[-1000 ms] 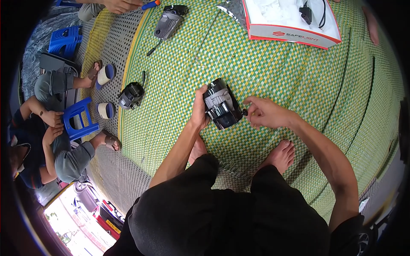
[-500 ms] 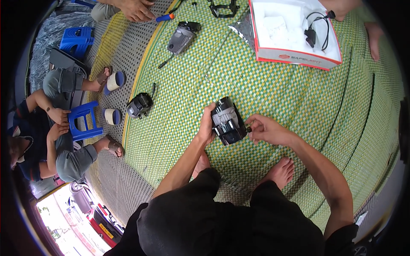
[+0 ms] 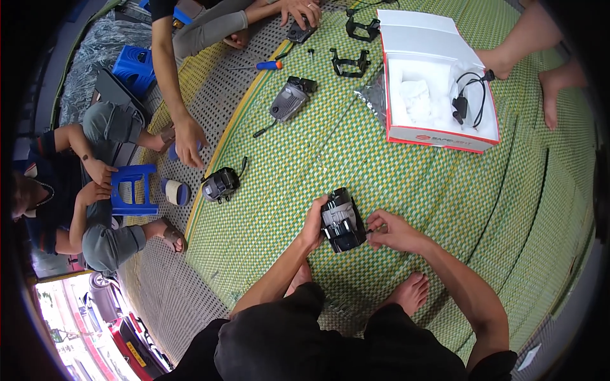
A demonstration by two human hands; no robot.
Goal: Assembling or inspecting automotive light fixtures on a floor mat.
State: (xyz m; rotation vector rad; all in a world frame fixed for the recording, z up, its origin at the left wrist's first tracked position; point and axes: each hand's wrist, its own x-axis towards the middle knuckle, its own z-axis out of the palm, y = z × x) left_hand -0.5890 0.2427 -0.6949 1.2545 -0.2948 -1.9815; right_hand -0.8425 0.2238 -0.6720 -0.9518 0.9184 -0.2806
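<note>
My left hand (image 3: 313, 223) is closed round the left side of a black and grey finned lamp unit (image 3: 342, 217), held up over the mat. At its right side my right hand (image 3: 395, 232) has thumb and fingers pinched together by the lower edge; whatever is between them is too small to make out. Two similar units lie on the mat: one (image 3: 221, 185) to the left, the other (image 3: 293, 100) farther off with a short cable. Another person's hand (image 3: 189, 141) reaches down toward the nearer one.
A white and red box (image 3: 438, 138) with white foam and a black cable (image 3: 481, 101) stands at the far right. Black brackets (image 3: 349, 65), a small screw (image 3: 311, 53) and a blue and orange screwdriver (image 3: 269, 65) lie at the back. A person with a blue stool (image 3: 135, 190) sits left.
The view has tilted, bringing more of the far side into sight. A person's arm has come in from the upper left toward the left-hand unit. My hands keep their hold.
</note>
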